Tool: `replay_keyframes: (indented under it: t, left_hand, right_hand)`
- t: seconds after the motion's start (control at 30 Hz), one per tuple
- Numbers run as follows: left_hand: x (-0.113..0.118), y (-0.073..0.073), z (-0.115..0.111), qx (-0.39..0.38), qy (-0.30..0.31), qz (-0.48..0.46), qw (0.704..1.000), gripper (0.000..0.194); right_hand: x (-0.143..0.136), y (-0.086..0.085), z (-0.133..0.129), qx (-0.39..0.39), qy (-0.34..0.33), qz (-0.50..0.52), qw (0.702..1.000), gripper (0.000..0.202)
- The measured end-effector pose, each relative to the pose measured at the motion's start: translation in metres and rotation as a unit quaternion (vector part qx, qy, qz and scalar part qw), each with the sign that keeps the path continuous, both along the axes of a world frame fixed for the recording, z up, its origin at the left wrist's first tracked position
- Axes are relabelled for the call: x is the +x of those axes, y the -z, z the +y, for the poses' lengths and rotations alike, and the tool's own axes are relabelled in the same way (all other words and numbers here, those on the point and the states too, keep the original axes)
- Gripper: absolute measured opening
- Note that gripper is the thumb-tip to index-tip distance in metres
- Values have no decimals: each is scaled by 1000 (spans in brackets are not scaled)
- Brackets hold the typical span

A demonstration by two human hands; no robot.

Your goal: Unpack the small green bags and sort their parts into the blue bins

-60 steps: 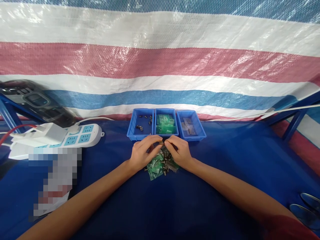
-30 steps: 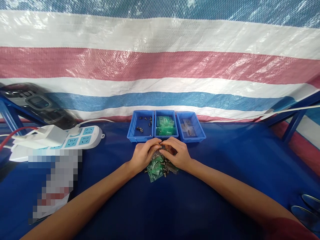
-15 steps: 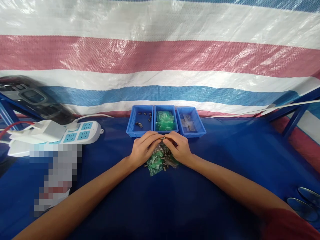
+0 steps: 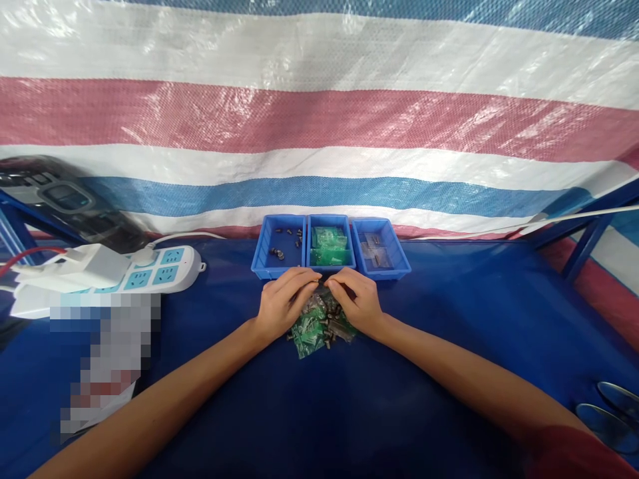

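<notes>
Above a mixed pile, my left hand (image 4: 283, 303) and my right hand (image 4: 358, 303) have their fingertips pinched close to each other, with a small gap between. Something small and dark shows at the fingertips, too small to name. Beneath them lie green plastic packets (image 4: 308, 332) and several metal screws (image 4: 329, 332). Just beyond stand three blue bins: the left bin (image 4: 259, 261) holds loose screws, the middle bin (image 4: 353, 247) holds green packets (image 4: 329, 246), and the right bin (image 4: 399, 256) holds clear packets (image 4: 375, 251).
A white power strip (image 4: 186, 269) with plugged adapters (image 4: 94, 266) lies at the left, in front of a dark device (image 4: 67, 197). Eyeglasses (image 4: 606, 426) rest at the right edge. A striped sheet (image 4: 319, 120) hangs behind the blue table (image 4: 319, 412).
My fingertips have moved slightly apart; they were together around a small piece. The whole view has shifted a little, so the scene sits lower.
</notes>
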State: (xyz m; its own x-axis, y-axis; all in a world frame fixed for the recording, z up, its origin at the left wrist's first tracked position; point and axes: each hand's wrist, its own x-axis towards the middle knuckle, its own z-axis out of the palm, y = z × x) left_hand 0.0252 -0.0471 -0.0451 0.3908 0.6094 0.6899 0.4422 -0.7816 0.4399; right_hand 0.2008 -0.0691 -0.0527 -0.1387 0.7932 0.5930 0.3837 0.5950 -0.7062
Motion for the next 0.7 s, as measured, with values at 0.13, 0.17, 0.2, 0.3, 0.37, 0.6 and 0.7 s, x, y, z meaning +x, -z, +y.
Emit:
replay_keyframes:
  t: [0.13, 0.17, 0.2, 0.3, 0.37, 0.6, 0.7]
  left_hand:
    - [-2, 5, 2, -16, 18, 14, 1000, 17]
    - [-2, 7, 2, -21, 21, 16, 999, 17]
    - [-2, 9, 2, -23, 23, 18, 999, 18]
    - [-2, 14, 3, -18, 25, 31, 999, 19]
    - [-2, 16, 3, -17, 25, 38, 999, 19]
    - [-2, 14, 3, -30, 14, 45, 998, 21]
    - [0, 8, 1, -51, -3, 63, 997, 22]
  right_hand:
    - [-1, 2, -1, 6, 12, 2, 1000, 13]
    - [-1, 2, 0, 9, 9, 3, 1000, 13]
    - [-1, 3, 0, 13, 4, 3, 1000, 13]
    - [-1, 6, 1, 29, -10, 7, 1000, 13]
    - [-1, 7, 2, 37, -14, 9, 999, 13]
    - [0, 4, 1, -4, 0, -6, 1000, 14]
    - [0, 3, 1, -10, 14, -10, 1000, 20]
